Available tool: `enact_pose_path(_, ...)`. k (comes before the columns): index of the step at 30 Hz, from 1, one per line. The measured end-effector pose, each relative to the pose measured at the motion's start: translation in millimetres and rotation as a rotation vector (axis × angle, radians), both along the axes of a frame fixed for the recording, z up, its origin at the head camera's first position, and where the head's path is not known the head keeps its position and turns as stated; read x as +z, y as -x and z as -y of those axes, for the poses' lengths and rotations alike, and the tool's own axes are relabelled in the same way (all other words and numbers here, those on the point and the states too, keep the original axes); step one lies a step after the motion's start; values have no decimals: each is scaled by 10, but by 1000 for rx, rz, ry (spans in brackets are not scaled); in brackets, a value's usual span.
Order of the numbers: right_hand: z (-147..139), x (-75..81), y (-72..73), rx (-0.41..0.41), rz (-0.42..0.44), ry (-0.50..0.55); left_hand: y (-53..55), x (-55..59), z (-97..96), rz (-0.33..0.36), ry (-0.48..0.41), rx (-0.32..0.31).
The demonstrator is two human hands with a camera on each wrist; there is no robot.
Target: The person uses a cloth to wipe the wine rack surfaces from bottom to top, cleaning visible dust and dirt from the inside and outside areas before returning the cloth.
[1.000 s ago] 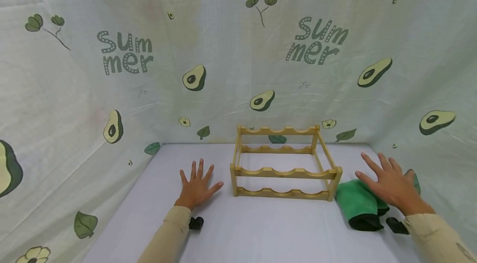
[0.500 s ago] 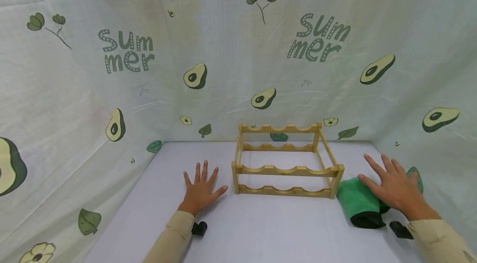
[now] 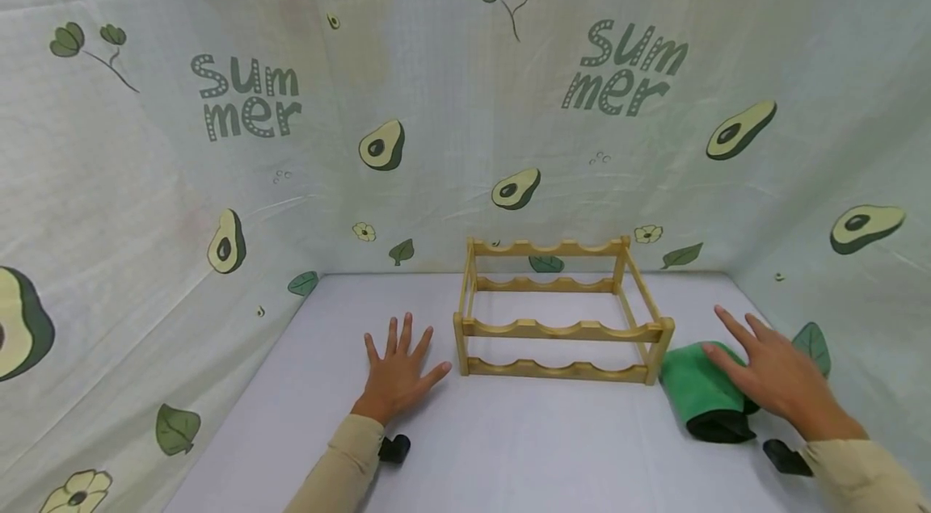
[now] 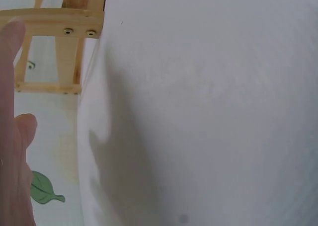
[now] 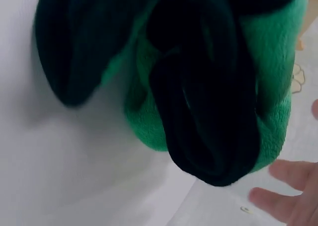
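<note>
Left hand [image 3: 396, 384]: edges closer to the wooden rack [image 3: 563, 331], fingers spread, holding nothing.
Right hand [image 3: 789, 384]: right of the rack, fingers extended, empty.
Green cloth [image 3: 694, 388]: bunched just right of the rack, seemingly not yet grasped.

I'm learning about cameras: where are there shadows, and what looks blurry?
Left wrist view: a soft shadow on the white table beside the left hand; right wrist view: the green cloth has a blurry dark flap at top left; head view: the wooden rack looks sharper.
</note>
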State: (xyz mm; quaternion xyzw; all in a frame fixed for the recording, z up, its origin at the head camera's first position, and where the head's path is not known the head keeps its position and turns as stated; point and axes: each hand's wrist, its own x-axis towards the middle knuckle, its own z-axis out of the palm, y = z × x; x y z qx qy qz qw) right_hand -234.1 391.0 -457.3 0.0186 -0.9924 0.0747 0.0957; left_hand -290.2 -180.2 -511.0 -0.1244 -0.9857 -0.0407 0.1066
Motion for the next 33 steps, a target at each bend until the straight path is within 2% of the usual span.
enact_pose_path(5, 13, 1, -14, -25, 100, 59, -13, 19, -37, 12, -35, 5)
enact_pose_path(13, 27, -129, -54, -53, 132, 126, -46, 29, -82, 24, -127, 11)
enact_pose_path(17, 40, -199, -62, -87, 188, 146, -52, 27, -100, 51, -169, 20)
enact_pose_path(22, 60, -255, -72, -107, 255, 167, -56, -23, -106, 115, -163, 49)
enact_pose_path(25, 88, -265, -85, -110, 243, 181, -66, -51, -105, 126, -176, 52)
enact_pose_path(33, 144, -298, -139, -94, 179, 200, -55, -58, -152, 122, -281, 36)
